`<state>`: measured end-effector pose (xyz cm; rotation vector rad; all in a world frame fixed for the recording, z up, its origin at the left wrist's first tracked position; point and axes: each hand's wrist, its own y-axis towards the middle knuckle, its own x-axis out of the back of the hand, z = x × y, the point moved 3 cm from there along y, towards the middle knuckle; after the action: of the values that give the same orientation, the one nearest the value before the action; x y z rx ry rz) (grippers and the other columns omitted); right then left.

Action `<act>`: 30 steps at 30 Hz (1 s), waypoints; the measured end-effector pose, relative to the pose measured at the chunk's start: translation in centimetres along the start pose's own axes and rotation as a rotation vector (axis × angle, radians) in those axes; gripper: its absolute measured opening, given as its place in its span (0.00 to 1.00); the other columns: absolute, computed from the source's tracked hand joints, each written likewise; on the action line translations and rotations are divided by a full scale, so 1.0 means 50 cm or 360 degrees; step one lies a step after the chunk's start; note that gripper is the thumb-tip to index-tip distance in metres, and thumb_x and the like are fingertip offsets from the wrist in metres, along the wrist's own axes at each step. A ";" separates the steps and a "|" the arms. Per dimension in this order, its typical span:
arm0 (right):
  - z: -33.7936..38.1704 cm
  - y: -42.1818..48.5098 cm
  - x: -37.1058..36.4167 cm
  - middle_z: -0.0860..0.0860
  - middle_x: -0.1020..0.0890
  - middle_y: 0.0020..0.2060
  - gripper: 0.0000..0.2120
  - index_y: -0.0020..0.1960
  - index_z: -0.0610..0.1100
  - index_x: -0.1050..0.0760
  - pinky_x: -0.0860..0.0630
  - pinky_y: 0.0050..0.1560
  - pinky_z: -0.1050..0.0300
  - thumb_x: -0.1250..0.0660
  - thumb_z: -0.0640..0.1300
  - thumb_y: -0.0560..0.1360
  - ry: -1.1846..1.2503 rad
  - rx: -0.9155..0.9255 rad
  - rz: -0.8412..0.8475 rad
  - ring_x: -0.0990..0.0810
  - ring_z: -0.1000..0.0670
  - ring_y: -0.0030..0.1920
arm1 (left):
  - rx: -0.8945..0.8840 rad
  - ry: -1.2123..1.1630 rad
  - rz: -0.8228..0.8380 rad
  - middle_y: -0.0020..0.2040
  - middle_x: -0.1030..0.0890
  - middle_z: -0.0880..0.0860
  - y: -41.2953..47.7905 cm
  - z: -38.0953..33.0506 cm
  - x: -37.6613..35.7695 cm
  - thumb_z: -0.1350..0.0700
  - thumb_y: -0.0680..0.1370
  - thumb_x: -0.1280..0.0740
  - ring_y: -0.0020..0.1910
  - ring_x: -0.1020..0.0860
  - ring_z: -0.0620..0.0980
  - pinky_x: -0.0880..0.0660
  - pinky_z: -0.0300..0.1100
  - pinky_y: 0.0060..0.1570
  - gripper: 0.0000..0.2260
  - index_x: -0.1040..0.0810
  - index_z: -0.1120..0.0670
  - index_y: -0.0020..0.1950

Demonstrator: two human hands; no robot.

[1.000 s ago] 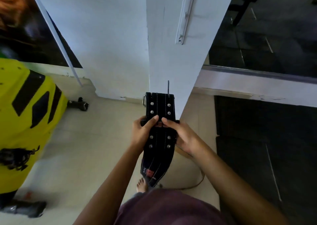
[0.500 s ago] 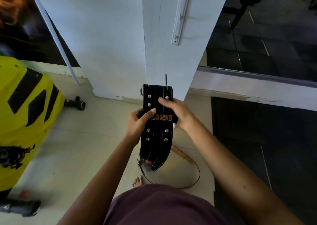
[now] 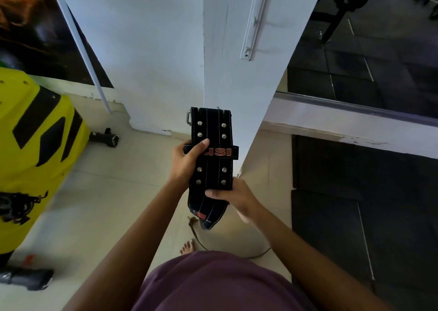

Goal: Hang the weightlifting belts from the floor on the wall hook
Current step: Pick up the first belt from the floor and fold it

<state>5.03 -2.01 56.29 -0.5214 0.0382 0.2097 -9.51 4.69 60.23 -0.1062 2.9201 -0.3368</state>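
I hold a black studded weightlifting belt upright in front of a white pillar, its red-lettered loop across the middle. My left hand grips its left edge at the loop, thumb on the front. My right hand grips its lower right edge, thumb across the front. A white hook rail with small hooks is fixed to the pillar above the belt. A thin brown belt lies curled on the tiled floor below, partly hidden by my arm and body.
A yellow and black machine stands at the left. A black bar end lies on the floor by the pillar base. Dark rubber mats cover the floor at right, beyond a white ledge. My bare foot shows below.
My right hand has slid from the belt's upper right, near the loop, down to its lower right edge. The belt stays in front of the pillar.
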 end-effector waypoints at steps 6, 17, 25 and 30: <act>0.052 -0.002 0.016 0.43 0.14 0.55 0.17 0.59 0.42 0.19 0.23 0.63 0.44 0.25 0.39 0.71 0.0296 0.0099 -0.0089 0.16 0.43 0.56 | 0.0054 0.0013 0.0083 0.40 0.17 0.58 -0.017 0.016 -0.006 0.56 0.75 0.30 0.38 0.17 0.55 0.22 0.45 0.39 0.12 0.20 0.66 0.49; 0.186 0.066 0.089 0.41 0.15 0.53 0.20 0.61 0.36 0.20 0.18 0.44 0.53 0.26 0.45 0.72 0.0356 0.0136 -0.0256 0.14 0.43 0.48 | 0.0011 0.0039 0.0214 0.43 0.15 0.59 -0.060 0.005 -0.023 0.57 0.75 0.30 0.41 0.16 0.57 0.21 0.44 0.40 0.11 0.20 0.65 0.52; 0.001 -0.033 -0.020 0.46 0.14 0.56 0.20 0.60 0.46 0.19 0.23 0.63 0.43 0.23 0.40 0.68 0.0136 0.0059 0.0025 0.16 0.45 0.57 | 0.0012 -0.0038 -0.0019 0.41 0.16 0.58 -0.072 0.016 0.023 0.57 0.75 0.30 0.40 0.16 0.55 0.21 0.45 0.40 0.09 0.20 0.63 0.48; 0.010 -0.044 -0.026 0.45 0.14 0.55 0.20 0.60 0.45 0.19 0.23 0.64 0.40 0.24 0.43 0.69 0.0212 0.0106 -0.0054 0.16 0.45 0.57 | 0.0066 -0.0023 0.0010 0.43 0.16 0.60 -0.079 0.021 0.030 0.56 0.75 0.30 0.41 0.17 0.56 0.20 0.47 0.42 0.12 0.20 0.64 0.50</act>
<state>4.19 -3.88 57.92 -0.4686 0.1653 0.1399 -10.58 0.49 59.85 -0.0930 2.8967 -0.3936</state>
